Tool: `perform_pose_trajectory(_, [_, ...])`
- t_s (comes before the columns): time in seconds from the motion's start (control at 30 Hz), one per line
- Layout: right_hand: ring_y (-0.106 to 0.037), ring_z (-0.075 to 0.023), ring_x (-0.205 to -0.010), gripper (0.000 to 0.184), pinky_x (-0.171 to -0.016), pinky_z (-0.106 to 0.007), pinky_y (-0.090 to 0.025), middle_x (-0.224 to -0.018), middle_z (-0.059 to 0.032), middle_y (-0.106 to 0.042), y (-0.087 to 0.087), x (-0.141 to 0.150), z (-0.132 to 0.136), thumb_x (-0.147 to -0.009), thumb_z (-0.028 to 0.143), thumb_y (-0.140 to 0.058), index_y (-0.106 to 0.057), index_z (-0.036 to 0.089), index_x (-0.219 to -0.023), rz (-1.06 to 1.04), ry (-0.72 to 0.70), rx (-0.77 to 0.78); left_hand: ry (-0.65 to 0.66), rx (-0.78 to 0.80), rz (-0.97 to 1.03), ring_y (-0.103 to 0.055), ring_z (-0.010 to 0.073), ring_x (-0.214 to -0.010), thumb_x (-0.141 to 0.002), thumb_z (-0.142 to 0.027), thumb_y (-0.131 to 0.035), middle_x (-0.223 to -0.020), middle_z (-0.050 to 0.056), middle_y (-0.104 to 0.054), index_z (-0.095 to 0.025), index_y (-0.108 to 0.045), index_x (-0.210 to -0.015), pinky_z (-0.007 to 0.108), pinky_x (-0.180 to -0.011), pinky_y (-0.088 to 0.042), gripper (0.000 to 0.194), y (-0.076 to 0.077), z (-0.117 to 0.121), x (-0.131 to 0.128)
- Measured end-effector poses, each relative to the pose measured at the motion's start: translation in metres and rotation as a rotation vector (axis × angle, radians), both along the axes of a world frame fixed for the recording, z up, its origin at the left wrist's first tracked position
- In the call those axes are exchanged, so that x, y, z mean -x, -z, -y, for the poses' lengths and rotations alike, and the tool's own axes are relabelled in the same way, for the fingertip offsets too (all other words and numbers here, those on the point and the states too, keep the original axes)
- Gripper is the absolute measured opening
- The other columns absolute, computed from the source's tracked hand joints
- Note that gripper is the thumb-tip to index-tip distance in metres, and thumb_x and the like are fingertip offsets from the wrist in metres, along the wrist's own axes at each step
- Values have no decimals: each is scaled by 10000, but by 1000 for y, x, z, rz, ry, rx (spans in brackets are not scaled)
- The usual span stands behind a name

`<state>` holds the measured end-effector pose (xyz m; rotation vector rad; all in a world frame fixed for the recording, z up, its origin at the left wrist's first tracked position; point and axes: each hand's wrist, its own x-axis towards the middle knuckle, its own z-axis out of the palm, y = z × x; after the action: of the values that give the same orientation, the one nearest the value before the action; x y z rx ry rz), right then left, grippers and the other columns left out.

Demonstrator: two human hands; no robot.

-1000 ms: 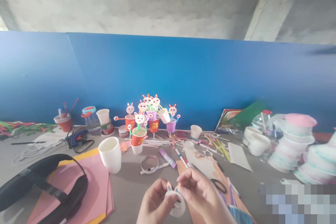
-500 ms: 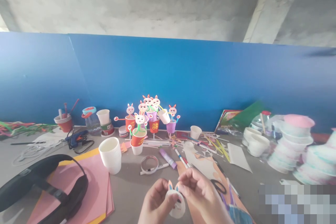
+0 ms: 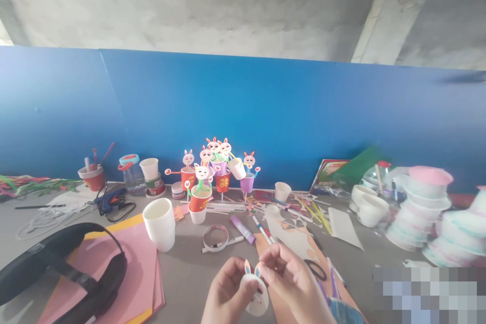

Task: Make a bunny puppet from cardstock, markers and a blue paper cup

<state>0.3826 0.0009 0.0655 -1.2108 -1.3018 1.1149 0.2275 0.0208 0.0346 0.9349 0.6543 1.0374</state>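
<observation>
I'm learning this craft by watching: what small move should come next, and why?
Probably press the ear beside the right hand onto the paper rabbit face: that hand seems to pinch it, the left hand holds the face, and whether the ear is firmly stuck can't be seen.

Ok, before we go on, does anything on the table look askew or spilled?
One white cup tilts among the rabbit figures, odd because the purple cup just right of it stands upright. Paper scraps lie strewn beyond the right hand, which looks untidy. I see no spill.
</observation>
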Motion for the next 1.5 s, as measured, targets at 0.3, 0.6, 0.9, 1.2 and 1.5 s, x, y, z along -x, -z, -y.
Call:
perform_pose_trajectory(0.3, [-609,-175,-704,293,-654,-267,-469,-741,-12,-639,0,1,0,-831,467,-706,-620,187,-824,-12,34,9,-13,17,1,-483,93,-574,-649,-515,-858,-650,19,-678,-159,-595,-706,209,-581,-379,446,0,-1,-3])
perform_pose_trajectory(0.6, [-604,-170,-665,362,-638,-271,-480,-708,-12,-647,0,3,2,-806,539,-707,-633,184,-812,-47,55,12,-31,31,-18,-479,91,-552,-621,-549,-859,-628,18,-669,-152,-594,-680,208,-571,-369,481,5,-2,-4])
perform_pose_trajectory(0.9, [-631,-190,-701,334,-669,-287,-492,-760,-34,-672,3,7,4,-788,517,-729,-641,195,-808,-97,77,-26,-52,13,-19,-490,94,-548,-622,-565,-851,-621,15,-665,-150,-615,-700,207,-561,-368,484,10,-3,-5])
perform_pose_trajectory(1.2, [-638,-194,-736,236,-693,-289,-492,-789,-35,-661,5,2,2,-847,417,-692,-625,191,-855,-3,4,-43,-46,5,-20,-494,93,-557,-629,-570,-845,-632,18,-668,-147,-621,-692,206,-564,-375,482,13,-2,-5])
perform_pose_trajectory(1.5, [-610,-182,-674,239,-634,-272,-460,-714,-9,-624,-1,7,4,-785,403,-722,-620,187,-799,0,44,-29,-45,8,-26,-480,88,-528,-615,-594,-842,-605,9,-641,-152,-604,-680,213,-552,-372,506,13,-1,-7])
